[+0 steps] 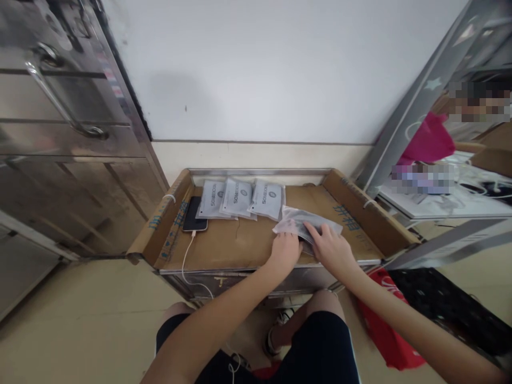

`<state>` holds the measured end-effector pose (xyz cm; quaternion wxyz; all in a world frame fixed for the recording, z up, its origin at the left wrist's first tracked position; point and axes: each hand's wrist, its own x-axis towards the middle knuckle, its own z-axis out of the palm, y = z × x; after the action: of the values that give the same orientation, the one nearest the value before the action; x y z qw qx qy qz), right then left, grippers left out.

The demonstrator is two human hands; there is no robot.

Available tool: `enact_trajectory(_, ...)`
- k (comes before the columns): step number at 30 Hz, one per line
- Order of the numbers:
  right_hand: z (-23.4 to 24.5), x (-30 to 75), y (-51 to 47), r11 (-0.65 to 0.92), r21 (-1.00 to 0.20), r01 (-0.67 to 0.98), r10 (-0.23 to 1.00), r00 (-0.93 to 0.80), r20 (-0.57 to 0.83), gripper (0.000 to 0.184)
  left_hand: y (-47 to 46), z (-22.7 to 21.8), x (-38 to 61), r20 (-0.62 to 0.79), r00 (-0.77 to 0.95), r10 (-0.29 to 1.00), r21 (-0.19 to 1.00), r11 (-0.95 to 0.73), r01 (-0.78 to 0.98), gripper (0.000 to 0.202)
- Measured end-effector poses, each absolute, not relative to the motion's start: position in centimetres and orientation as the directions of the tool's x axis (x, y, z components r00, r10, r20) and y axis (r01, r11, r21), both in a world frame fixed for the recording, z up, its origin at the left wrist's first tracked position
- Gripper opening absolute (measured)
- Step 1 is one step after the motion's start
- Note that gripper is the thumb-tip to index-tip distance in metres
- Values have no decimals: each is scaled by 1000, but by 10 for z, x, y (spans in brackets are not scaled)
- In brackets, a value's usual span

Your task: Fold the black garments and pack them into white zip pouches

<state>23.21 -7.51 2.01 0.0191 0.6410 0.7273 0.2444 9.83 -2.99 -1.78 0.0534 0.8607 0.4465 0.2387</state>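
Both hands are at a frosted plastic bag (304, 226) with something dark inside, lying on a brown cardboard-lined tray (240, 245). My left hand (285, 252) grips the bag's near edge. My right hand (328, 248) rests on top of the bag with its fingers spread, pressing it. To the left of the hands, several grey-white printed pouches (266, 199) lie in a row, overlapping slightly. Further left, a black smartphone (193, 214) lies with a white charging cable (188, 261) running off the tray's front edge.
A steel cabinet (68, 122) with a bar handle stands left of the tray, and a white wall rises behind it. Metal shelving (404, 106) holds a magenta bag (426, 140) at the right. A red bag (388, 325) and a black crate (444, 304) sit on the floor.
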Motion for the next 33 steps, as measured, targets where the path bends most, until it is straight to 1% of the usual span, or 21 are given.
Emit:
enact_trajectory(2,17,236,-75,79,390,917,927,-211,309,51,-34,-24,98,434,499,750,280,-638,717,56)
enact_trajectory(3,16,239,-74,84,385,919,928,-214,306,50,-37,-27,96,474,523,708,259,-680,686,52)
enact_trajectory(6,15,249,-68,24,327,945,952,-121,282,46,-43,-28,80,561,622,546,181,-814,552,36)
enact_trajectory(8,17,255,-63,2,268,963,959,-78,274,43,-39,-21,63,592,641,488,145,-847,511,31)
enact_trajectory(11,21,260,-59,109,162,981,949,-152,277,38,-19,-1,35,618,589,520,131,-807,576,36)
enact_trajectory(13,22,260,-57,143,111,984,942,-169,290,38,0,8,23,597,588,545,107,-781,615,42)
enact_trajectory(14,21,260,-56,135,106,985,941,-161,297,36,9,9,20,576,610,543,83,-782,618,43)
enact_trajectory(16,17,260,-52,127,135,983,940,-163,299,30,22,6,22,534,658,531,37,-793,609,39)
enact_trajectory(18,13,261,-46,161,169,972,936,-205,286,25,30,-1,30,519,678,520,24,-802,597,29)
enact_trajectory(20,9,263,-41,205,159,966,928,-243,283,24,33,-8,38,517,687,510,25,-812,583,22)
enact_trajectory(23,9,263,-34,222,78,972,914,-235,331,25,35,-12,45,518,697,496,26,-824,567,19)
enact_trajectory(27,16,264,-27,248,-38,968,914,-221,340,27,39,-14,46,575,616,538,122,-801,586,25)
enact_trajectory(29,21,266,-25,268,-136,954,917,-210,338,26,41,-15,46,571,606,554,151,-796,586,24)
enact_trajectory(31,26,264,-27,277,-227,934,919,-189,346,24,40,-15,46,572,611,547,145,-801,581,22)
enact_trajectory(32,28,261,-29,285,-247,926,915,-186,358,23,38,-14,46,588,607,534,134,-805,578,22)
enact_trajectory(33,31,257,-32,301,-241,923,905,-198,377,23,36,-13,46,614,599,514,119,-811,573,23)
